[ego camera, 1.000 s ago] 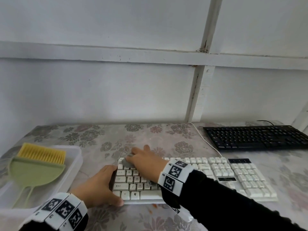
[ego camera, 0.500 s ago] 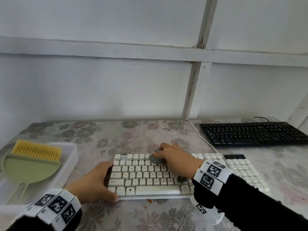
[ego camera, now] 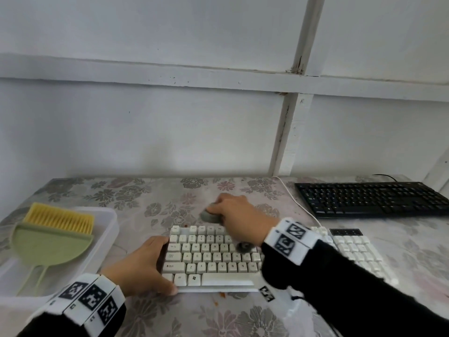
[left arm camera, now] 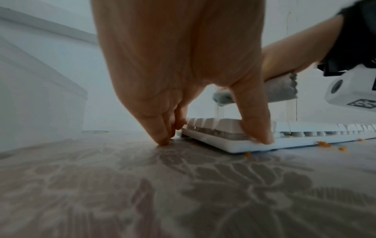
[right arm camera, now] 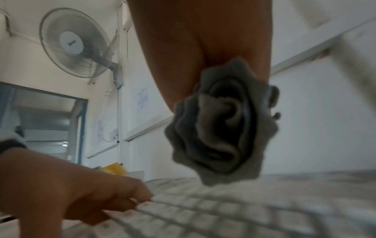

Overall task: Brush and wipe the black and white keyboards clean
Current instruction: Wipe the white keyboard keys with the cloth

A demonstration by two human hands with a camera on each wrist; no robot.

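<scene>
The white keyboard lies near the table's front edge. My left hand grips its left end, thumb on the front edge and fingers at its side. My right hand holds a bunched grey cloth above the keyboard's far edge; the cloth hangs clear of the keys, as the left wrist view also shows. The black keyboard rests at the back right, untouched.
A clear plastic tray at the left holds a green dustpan with a yellow-bristled brush. Orange crumbs lie along the white keyboard's front edge. A white cable runs between the keyboards. The wall stands close behind the table.
My right hand has swept the cloth from the keyboard's left keys rightwards and back, and has lifted it off the keys. The left hand has kept its hold.
</scene>
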